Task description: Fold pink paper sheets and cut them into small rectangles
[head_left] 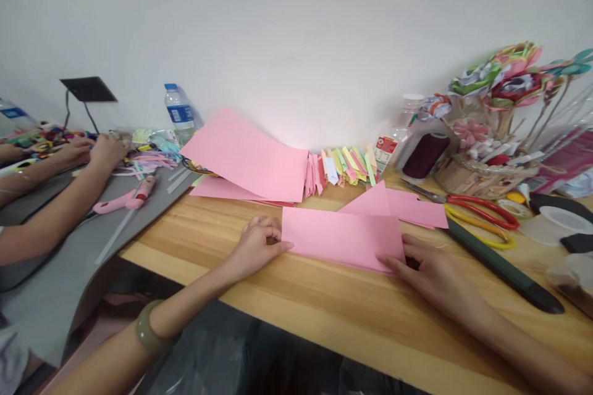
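Fingers of the left hand [257, 245] lie curled against the left edge of a folded pink paper sheet [341, 237] at mid-frame on the wooden table [287, 296], gripping nothing. The right hand [428, 271] pinches its lower right corner flat. Loose pink sheets [245, 157] lean behind, red-handled scissors [477, 210] to the right. Uneven pressure could skew the crease, I'd judge.
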Action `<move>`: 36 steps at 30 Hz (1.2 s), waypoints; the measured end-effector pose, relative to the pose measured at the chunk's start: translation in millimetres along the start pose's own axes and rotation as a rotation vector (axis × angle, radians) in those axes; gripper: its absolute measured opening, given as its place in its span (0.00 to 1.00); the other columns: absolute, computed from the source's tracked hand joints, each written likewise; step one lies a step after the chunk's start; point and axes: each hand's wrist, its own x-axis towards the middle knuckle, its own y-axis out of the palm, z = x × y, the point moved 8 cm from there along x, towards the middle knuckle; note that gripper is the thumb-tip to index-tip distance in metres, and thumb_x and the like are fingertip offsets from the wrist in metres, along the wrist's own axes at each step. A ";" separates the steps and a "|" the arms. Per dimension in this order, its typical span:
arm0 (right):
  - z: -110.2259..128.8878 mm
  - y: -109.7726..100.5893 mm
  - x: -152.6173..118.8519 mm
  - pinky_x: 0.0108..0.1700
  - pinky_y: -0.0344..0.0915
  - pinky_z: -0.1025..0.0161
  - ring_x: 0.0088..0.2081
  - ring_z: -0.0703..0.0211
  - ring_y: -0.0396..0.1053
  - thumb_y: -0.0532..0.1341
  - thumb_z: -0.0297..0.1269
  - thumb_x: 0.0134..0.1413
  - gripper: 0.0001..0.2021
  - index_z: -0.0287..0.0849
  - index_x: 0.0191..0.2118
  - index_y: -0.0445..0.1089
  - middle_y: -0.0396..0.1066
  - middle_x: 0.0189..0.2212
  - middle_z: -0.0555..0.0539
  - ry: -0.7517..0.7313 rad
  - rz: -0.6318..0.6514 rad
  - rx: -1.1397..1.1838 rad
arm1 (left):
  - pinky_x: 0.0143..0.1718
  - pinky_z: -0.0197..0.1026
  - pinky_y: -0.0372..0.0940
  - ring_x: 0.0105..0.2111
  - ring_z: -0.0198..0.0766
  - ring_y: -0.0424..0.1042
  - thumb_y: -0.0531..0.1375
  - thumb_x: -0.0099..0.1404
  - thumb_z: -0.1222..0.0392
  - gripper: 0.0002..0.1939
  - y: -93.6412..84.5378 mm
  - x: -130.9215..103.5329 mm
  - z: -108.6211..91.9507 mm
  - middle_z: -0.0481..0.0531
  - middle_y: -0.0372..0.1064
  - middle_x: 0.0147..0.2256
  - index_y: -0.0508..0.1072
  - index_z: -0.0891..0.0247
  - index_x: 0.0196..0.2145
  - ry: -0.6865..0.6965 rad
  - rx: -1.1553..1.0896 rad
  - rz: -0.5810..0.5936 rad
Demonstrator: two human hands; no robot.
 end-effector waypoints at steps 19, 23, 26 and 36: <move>4.5 0.3 -4.5 0.43 0.62 0.53 0.41 0.52 0.64 0.50 0.45 0.58 0.16 0.43 0.26 0.68 0.65 0.39 0.42 -0.097 0.001 -0.056 | 0.40 0.43 0.53 0.37 0.41 0.59 0.63 0.54 0.53 0.12 -2.8 -0.9 -0.7 0.48 0.67 0.32 0.70 0.62 0.20 -0.086 0.061 -0.062; 5.2 -1.1 -7.4 0.44 0.62 0.53 0.41 0.52 0.64 0.50 0.45 0.58 0.16 0.42 0.27 0.67 0.65 0.39 0.42 -0.106 0.000 -0.054 | 0.39 0.43 0.53 0.36 0.41 0.59 0.63 0.55 0.54 0.12 -3.1 -1.3 -1.8 0.48 0.66 0.31 0.69 0.62 0.20 -0.082 0.070 -0.065; 2.8 -0.7 -7.4 0.44 0.61 0.53 0.42 0.52 0.64 0.51 0.45 0.57 0.15 0.42 0.28 0.69 0.65 0.40 0.42 -0.099 0.009 -0.045 | 0.39 0.43 0.53 0.36 0.41 0.60 0.62 0.55 0.53 0.12 -2.9 -1.3 -0.5 0.48 0.66 0.31 0.70 0.61 0.20 -0.077 0.077 -0.071; -4.1 1.8 -1.9 0.41 0.62 0.56 0.37 0.55 0.64 0.50 0.50 0.57 0.19 0.43 0.28 0.70 0.65 0.35 0.44 -0.073 0.052 -0.072 | 0.39 0.44 0.54 0.35 0.42 0.59 0.60 0.57 0.51 0.14 -1.8 -1.0 0.2 0.49 0.66 0.30 0.69 0.61 0.20 -0.053 0.106 -0.064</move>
